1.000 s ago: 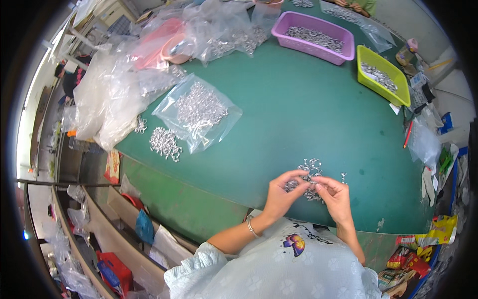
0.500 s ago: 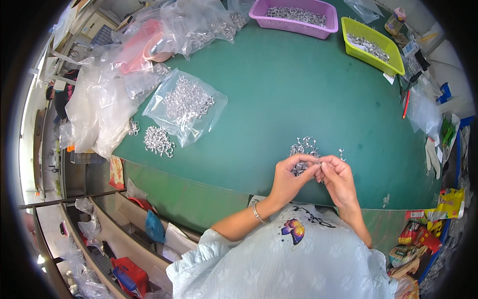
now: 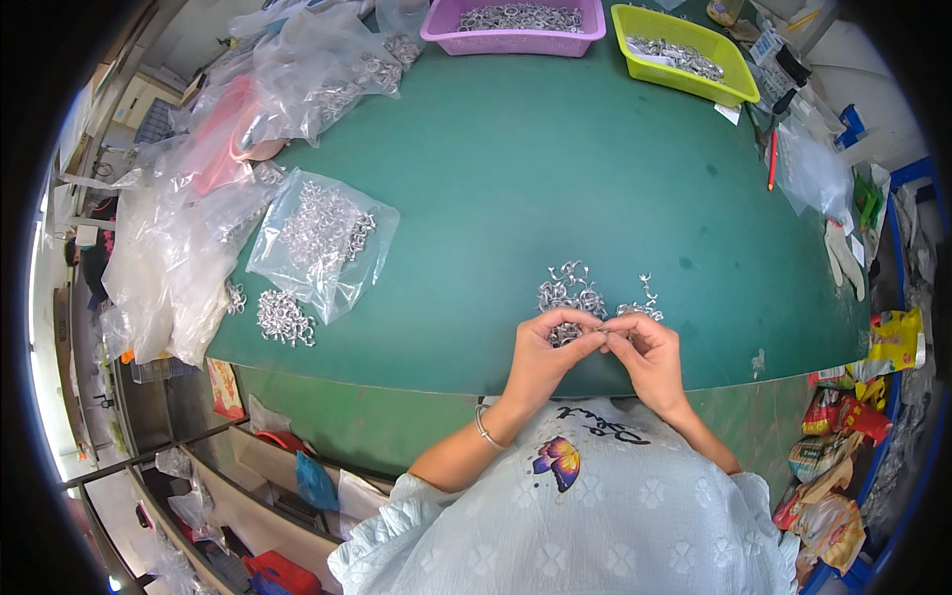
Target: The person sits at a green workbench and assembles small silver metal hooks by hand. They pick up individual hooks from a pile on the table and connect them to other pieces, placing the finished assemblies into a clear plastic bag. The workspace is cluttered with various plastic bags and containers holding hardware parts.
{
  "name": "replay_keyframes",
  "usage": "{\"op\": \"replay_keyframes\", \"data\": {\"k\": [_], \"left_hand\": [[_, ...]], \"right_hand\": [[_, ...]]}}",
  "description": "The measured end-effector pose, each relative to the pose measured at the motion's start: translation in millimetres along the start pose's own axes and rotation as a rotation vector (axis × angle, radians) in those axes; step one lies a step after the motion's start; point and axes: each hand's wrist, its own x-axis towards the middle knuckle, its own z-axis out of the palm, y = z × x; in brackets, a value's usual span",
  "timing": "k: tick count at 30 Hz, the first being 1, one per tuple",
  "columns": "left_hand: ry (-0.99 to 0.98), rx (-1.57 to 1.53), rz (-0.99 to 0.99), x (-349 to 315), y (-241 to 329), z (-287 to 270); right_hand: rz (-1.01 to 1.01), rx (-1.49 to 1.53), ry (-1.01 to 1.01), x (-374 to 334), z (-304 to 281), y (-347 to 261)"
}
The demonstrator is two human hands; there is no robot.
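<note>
In front of my body, my left hand (image 3: 551, 347) and my right hand (image 3: 647, 359) meet with their fingertips pinched together. Between them is a small metal piece (image 3: 599, 331), mostly covered by the fingers. Just beyond the left hand lies a pile of small silver curved metal pieces (image 3: 571, 288), partly hidden by it. A smaller group of similar pieces (image 3: 640, 310) sits behind the right hand, with a few (image 3: 648, 286) trailing away from it. My left wrist wears a silver bangle (image 3: 483, 424).
On the green table (image 3: 496, 188), a clear bag of metal pieces (image 3: 322, 238) and a loose pile (image 3: 285, 317) lie left. Plastic bags (image 3: 169, 248) cover the far left. A purple basket (image 3: 516, 44) and a lime-green basket (image 3: 684, 79) hold metal pieces. A red pen (image 3: 773, 161) lies right.
The view has shifted, so the table's things appear further left. My hands stay together at the fingertips, and more of the small group behind the right hand shows.
</note>
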Motion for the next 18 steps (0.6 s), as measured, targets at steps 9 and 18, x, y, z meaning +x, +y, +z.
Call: {"op": "replay_keyframes", "data": {"k": [9, 18], "left_hand": [[-0.086, 0.144, 0.238, -2.3, -0.4, 1.6], [-0.164, -0.424, -0.240, 0.1, -0.9, -10.5]], "right_hand": [[0.008, 0.129, 0.012, -2.9, 2.5, -5.2], [-0.071, -0.185, 0.076, -2.3, -7.5, -7.3]]}}
